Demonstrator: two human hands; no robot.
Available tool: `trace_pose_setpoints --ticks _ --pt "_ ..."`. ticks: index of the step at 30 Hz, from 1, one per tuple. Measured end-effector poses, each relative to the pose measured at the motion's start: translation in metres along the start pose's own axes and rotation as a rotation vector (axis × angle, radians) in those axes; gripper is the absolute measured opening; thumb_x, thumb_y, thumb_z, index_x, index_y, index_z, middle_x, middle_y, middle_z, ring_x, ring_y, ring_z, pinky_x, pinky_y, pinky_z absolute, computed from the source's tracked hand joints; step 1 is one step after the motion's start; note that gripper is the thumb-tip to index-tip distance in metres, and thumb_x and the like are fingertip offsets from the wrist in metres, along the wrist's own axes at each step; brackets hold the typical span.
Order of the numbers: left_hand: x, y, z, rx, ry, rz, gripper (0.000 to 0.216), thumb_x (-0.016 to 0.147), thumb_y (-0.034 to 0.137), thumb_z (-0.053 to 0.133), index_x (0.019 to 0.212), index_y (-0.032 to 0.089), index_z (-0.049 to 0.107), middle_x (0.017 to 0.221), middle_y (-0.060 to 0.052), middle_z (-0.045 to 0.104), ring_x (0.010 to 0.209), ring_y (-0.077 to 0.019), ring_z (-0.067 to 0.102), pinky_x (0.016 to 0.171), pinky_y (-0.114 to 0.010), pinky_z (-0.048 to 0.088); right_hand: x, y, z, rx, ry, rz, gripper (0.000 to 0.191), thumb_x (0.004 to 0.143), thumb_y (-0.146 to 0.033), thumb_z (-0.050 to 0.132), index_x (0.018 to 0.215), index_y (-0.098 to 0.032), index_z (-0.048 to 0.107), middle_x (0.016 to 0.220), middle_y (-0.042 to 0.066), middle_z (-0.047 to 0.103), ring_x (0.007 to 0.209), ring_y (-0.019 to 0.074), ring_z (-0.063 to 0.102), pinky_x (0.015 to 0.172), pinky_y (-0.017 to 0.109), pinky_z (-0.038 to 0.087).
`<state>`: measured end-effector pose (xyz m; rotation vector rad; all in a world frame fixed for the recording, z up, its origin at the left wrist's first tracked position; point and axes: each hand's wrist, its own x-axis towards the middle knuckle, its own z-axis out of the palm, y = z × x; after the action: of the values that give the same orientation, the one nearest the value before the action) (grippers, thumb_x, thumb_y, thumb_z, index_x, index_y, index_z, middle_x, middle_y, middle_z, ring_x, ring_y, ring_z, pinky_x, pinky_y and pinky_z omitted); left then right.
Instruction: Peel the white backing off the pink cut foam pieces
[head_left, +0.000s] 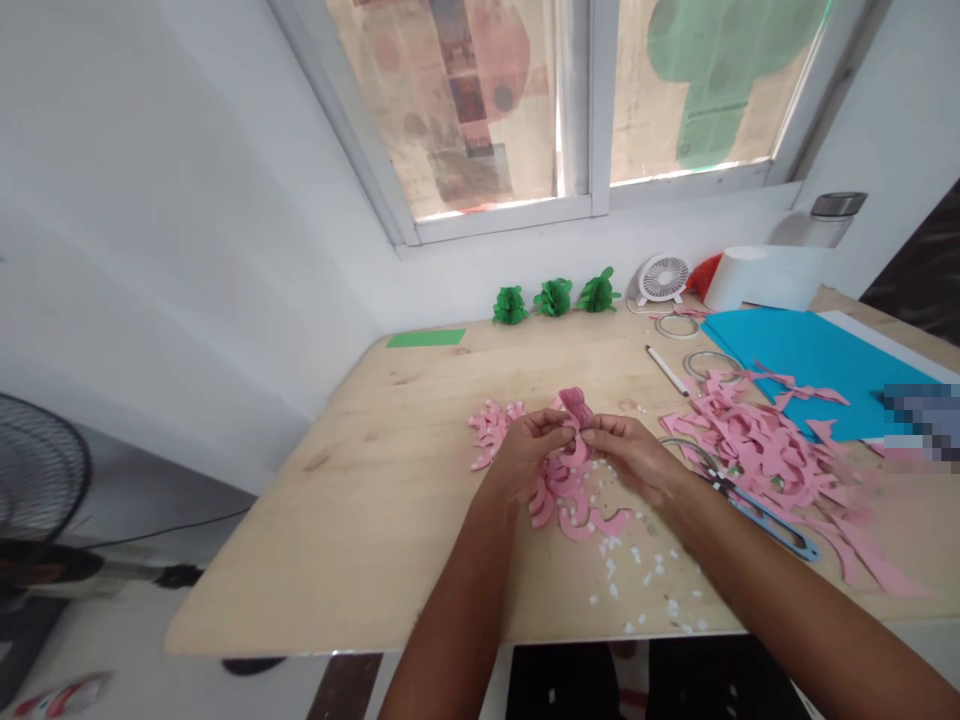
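My left hand [531, 448] and my right hand [628, 450] meet over the middle of the table, fingertips pinched. Between them they grip a curved pink paper piece [576, 448]. A darker pink, layered-looking piece [575, 406] stands up just above the fingertips; whether it is joined to the held one I cannot tell. Below the hands lie several loose pink paper arcs [579, 518]. Another cluster of pink arcs with small white bits [491, 430] rests left of my left hand. Small white scraps [652, 570] are scattered near the table's front edge.
Right of my hands lies a heap of pink paper offcuts [772, 450], with a blue-handled tool [772, 520] beside it. Behind are tape rolls [677, 326], a white pen [666, 370], blue sheets [817, 360], a small fan [663, 278] and green paper shapes [554, 297]. A green strip [426, 339] lies at back left.
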<state>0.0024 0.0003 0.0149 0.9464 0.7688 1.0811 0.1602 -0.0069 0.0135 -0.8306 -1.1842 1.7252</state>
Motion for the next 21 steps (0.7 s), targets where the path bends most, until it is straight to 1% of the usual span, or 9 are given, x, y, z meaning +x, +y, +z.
trace_pose_setpoints --ticks 5,11,18,21 --pt "0.0007 -0.0007 -0.0017 0.013 -0.008 -0.011 0.02 0.061 0.021 0.073 0.076 0.012 0.064 0.06 0.001 0.058 0.054 -0.0062 0.051 0.055 -0.019 0.037 0.0011 0.0023 -0.0014 0.049 -0.004 0.03 0.015 0.068 -0.03 0.069 0.075 -0.016 0.065 0.067 0.001 0.064 0.062 0.0118 0.053 0.063 0.026 0.036" --pt "-0.0002 0.0006 -0.0006 -0.006 -0.025 -0.022 0.021 0.059 0.02 0.075 0.075 0.012 0.063 0.059 0.001 0.058 0.052 -0.0056 0.05 0.053 -0.018 0.037 -0.0005 0.0037 -0.003 0.126 -0.05 0.062 0.013 0.068 -0.027 0.07 0.072 -0.016 0.065 0.069 0.001 0.062 0.063 0.0113 0.052 0.065 0.026 0.037" --pt "-0.0004 0.0022 -0.0007 -0.034 -0.026 -0.031 0.022 0.058 0.02 0.075 0.072 0.012 0.061 0.057 0.001 0.059 0.05 -0.006 0.051 0.051 -0.018 0.036 -0.0005 0.0025 -0.0032 0.141 -0.071 0.071 0.013 0.067 -0.026 0.071 0.07 -0.016 0.064 0.069 0.001 0.061 0.065 0.0119 0.052 0.067 0.027 0.038" --pt "-0.0002 0.0024 -0.0016 -0.044 -0.033 -0.037 0.021 0.058 0.019 0.075 0.071 0.012 0.061 0.057 0.002 0.059 0.05 -0.0058 0.051 0.051 -0.018 0.036 0.0006 0.0033 -0.0033 0.153 -0.063 0.07 0.014 0.066 -0.027 0.071 0.072 -0.016 0.065 0.071 0.001 0.061 0.066 0.0116 0.052 0.067 0.027 0.038"
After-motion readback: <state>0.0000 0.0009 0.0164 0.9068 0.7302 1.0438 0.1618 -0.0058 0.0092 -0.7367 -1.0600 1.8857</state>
